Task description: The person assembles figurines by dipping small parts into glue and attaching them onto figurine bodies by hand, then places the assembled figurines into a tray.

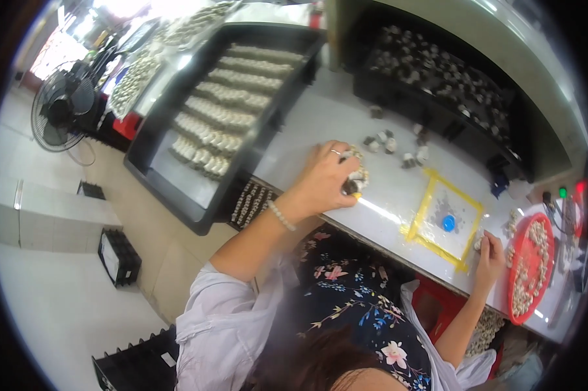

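Observation:
My left hand (325, 174) is curled over the table's near edge, its fingers closed round a cluster of small grey-and-white parts (357, 177); the palm side is hidden. On the right, my right hand (493, 258) pinches a small pale piece (479, 242) just above the table, too small to name. Between the hands, yellow tape (427, 199) frames a square on the white tabletop. Inside it lies a round blue cap (448, 223) on a grey-smudged patch. Several loose grey-and-white parts (389, 142) are scattered beyond my left hand.
A large black tray (206, 221) holds rows of white parts at the left. Far right, a black bin (431, 107) is filled with loose parts. Beside my right hand stands a red basket (512, 287) of small pale pieces. A black fan (59, 104) and crates (119, 257) occupy the left.

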A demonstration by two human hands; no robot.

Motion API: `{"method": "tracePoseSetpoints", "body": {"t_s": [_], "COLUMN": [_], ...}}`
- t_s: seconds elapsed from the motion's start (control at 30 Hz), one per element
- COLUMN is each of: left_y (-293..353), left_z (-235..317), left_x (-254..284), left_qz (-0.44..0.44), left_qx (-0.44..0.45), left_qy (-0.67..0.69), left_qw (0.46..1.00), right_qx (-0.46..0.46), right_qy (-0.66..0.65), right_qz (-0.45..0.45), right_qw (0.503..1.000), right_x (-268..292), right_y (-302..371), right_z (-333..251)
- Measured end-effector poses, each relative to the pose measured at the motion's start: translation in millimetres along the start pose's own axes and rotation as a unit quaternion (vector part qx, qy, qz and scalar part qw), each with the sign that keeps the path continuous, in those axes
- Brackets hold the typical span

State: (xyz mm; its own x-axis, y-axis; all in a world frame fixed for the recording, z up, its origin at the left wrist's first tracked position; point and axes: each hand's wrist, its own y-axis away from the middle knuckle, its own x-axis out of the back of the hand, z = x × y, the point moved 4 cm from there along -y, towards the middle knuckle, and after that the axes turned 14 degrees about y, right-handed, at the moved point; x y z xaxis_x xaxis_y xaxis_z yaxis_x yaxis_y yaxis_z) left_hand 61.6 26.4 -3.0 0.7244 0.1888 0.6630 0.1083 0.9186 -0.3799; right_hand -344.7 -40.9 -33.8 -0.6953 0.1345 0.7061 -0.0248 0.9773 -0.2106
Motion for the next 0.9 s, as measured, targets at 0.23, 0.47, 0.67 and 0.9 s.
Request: {"method": "tracePoseSetpoints", "body": {"t_s": [0.23,0.47,0.67,0.9], "left_y": [0.0,0.3,4.0,3.6], "left_z": [12.9,20.1,9.9,13.0], "left_x": [12.4,9.9,-2.5,-6.8], "left_qz": [0.069,0.0,0.001,-0.015], "left_qx": [-0.002,0.005,0.013,-0.004], "left_qy": [-0.013,-0.085,-0.091,-0.047], "left_qw": [0.998,0.996,0.996,0.999], "right_qx": [0.026,-0.006,0.01,0.012], "right_qy": [0.014,-0.012,-0.036,-0.05], "right_qz": [0.01,-0.019,-0.001,-0.017], "right_qw": [1.0,1.0,0.999,0.999], "right_x": [-1.3,-1.2,-0.1,-2.6], "right_y": [-0.8,0.0,0.3,-1.1], "right_z": [-7.6,-7.9,6.8,6.2]}}
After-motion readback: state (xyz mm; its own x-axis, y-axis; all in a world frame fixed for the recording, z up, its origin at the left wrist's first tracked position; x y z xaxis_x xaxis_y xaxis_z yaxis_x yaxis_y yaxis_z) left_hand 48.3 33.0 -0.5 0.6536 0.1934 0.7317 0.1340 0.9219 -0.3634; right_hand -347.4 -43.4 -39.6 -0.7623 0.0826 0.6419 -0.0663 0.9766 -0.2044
